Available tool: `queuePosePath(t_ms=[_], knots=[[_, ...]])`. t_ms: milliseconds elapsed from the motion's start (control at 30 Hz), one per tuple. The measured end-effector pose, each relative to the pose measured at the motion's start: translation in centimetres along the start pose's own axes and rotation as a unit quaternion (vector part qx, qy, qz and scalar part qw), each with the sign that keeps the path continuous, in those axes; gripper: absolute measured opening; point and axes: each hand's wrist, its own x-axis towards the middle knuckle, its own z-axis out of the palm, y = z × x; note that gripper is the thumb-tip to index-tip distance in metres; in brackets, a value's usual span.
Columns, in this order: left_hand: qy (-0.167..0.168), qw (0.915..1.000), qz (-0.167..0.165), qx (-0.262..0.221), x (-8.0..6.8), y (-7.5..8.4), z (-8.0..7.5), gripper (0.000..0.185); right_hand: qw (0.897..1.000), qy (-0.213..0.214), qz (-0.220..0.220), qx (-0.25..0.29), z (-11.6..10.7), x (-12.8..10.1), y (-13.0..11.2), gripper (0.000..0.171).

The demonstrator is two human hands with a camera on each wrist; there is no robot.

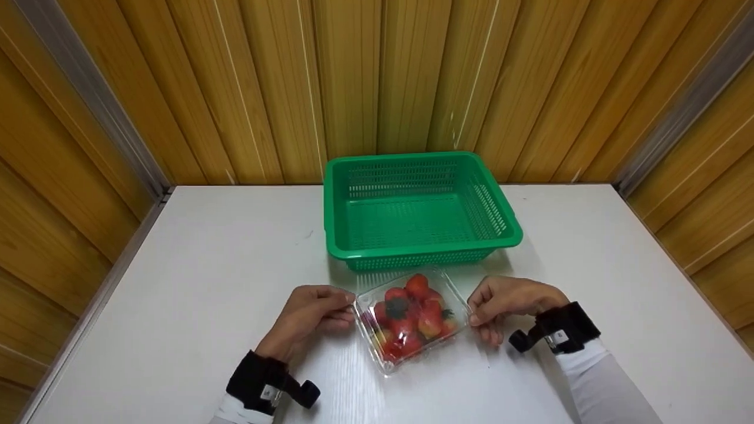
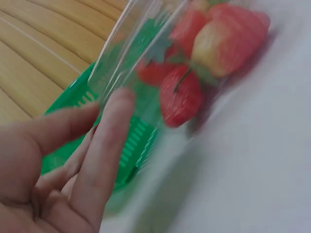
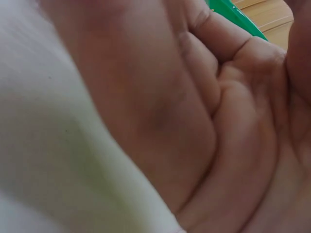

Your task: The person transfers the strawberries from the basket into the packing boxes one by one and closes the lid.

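Note:
A clear plastic box [image 1: 366,330] of strawberries [image 1: 406,318] is held between both hands, in front of a green basket. My left hand [image 1: 309,318] pinches the box's left edge between thumb and fingertips. On the opposite edge, the thumb and index finger of my right hand [image 1: 513,299] pinch the rim while the other fingers curl below. The box is tilted in the left wrist view, with red and yellowish berries [image 2: 233,39] showing through its wall. The right wrist view is filled mostly by the palm and fingers, which hide the box there.
The green basket [image 1: 424,249] with slotted sides stands on the white table [image 1: 235,259] just beyond the box, nothing visible inside it. Wood-look panel walls [image 1: 406,76] enclose the table at the back and sides. A black strap with a small camera circles each wrist.

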Motion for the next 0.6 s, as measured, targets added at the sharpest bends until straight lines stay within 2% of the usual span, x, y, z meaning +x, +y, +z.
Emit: queuePosePath(t_ms=[100,333,500,600], knots=[[0.021,0.9996,0.017,-0.012,0.0,0.1,0.5,0.031,1.000,-0.003,-0.001,-0.003,0.1,0.0,-0.1,0.031],[0.027,0.9986,0.027,0.036,-0.2,0.1,0.6,0.050,1.000,-0.012,-0.004,0.003,0.3,0.2,-0.1,0.031],[0.025,0.9995,0.014,-0.010,0.1,-0.3,1.1,0.037,1.000,-0.015,-0.003,0.002,0.3,0.2,0.1,0.031],[0.012,0.9996,-0.009,-0.023,0.1,-0.3,1.6,0.027,1.000,-0.014,0.001,-0.004,0.4,0.1,0.1,0.030]])
